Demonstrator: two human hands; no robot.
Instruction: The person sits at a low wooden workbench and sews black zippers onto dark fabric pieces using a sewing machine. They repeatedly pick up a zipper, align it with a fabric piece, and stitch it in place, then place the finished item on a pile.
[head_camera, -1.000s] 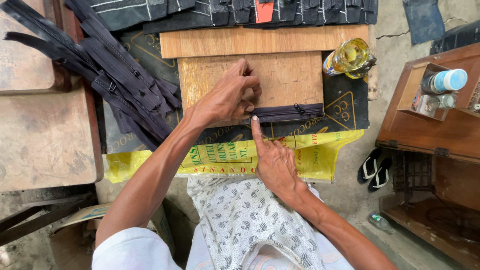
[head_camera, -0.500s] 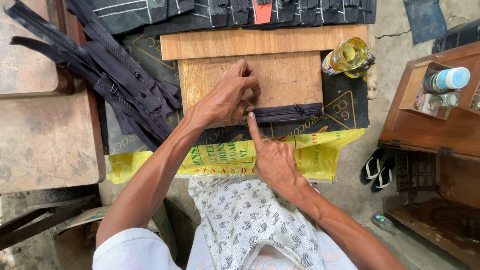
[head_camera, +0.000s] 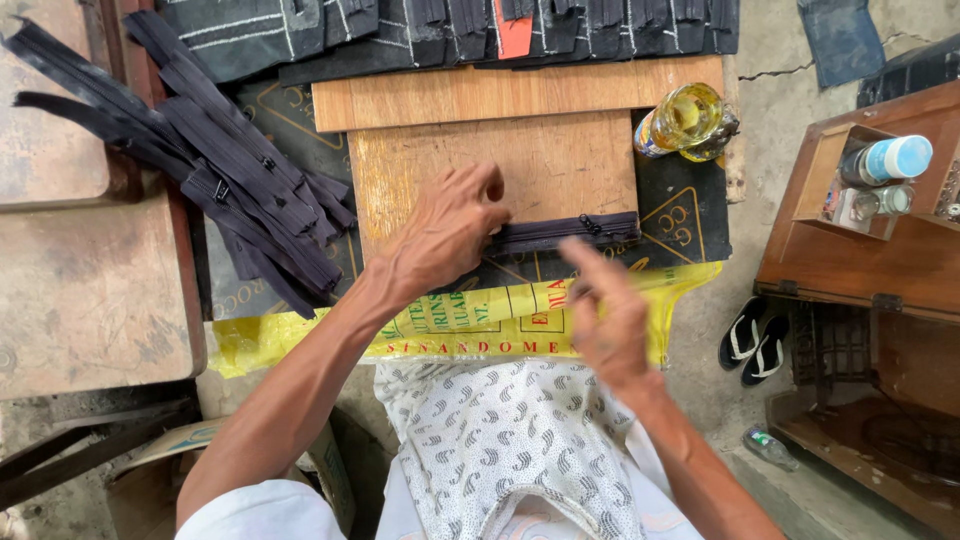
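Black zipper (head_camera: 565, 233) lies at board's (head_camera: 480, 160) 6 o'clock edge | pinned under curled left hand (head_camera: 445, 235) | right hand (head_camera: 605, 320) lifted, blurred, fingers loosely spread, holding nothing | risk: zipper's unpinned 3 o'clock end could be skewed.

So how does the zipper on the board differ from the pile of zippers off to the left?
The zipper on the board is a single piece lying straight and level along the wooden board's near edge, pinned at one end by the left hand. The pile of zippers is many pieces, overlapping and slanting diagonally, lying off the board with no hand on them. Both are dark zippers. The right hand touches neither.
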